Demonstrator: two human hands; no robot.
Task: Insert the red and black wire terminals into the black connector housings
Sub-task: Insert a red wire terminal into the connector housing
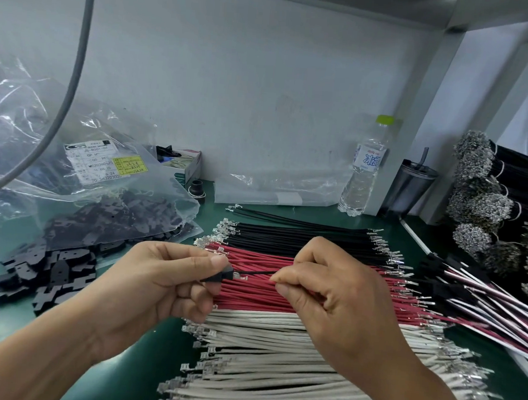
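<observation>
Your left hand (163, 283) pinches a black housing (220, 275) between thumb and curled fingers (217, 262), and your right hand (321, 294) pinches a black wire (259, 273) close behind its metal terminal (241, 275), fingers curled tight on it; both are held above the red wires (297, 283), near the middle of the tabletop (158, 358); the terminal sits just at the housing's mouth on its 3 o'clock side, and whether it has entered yet I cannot tell; so you appear to be at the insertion of the black wire, early in this one assembly; the next move likely calls for keeping the terminal square to the slot and pushing along the wire's line towards 9 o'clock until it seats, with the grip close to the terminal so the thin wire does not buckle; a red wire would then be wanted from the row beneath your hands; loose housings (45, 275) lie stacked at 9 o'clock, and behind them, towards 10 o'clock, a clear bag (101, 188) with a printed label holds many more dark housings; black wires (300, 236) lie at 12 o'clock of the red, white wires (292, 358) at 6 o'clock; finished assemblies (480, 299) fan out at 3 o'clock; at the back wall a small open box (187, 166) holds odds I cannot make out, a water bottle (364, 172) stands mostly full, and a dark tumbler (409, 186) with a straw has contents hidden.
</observation>
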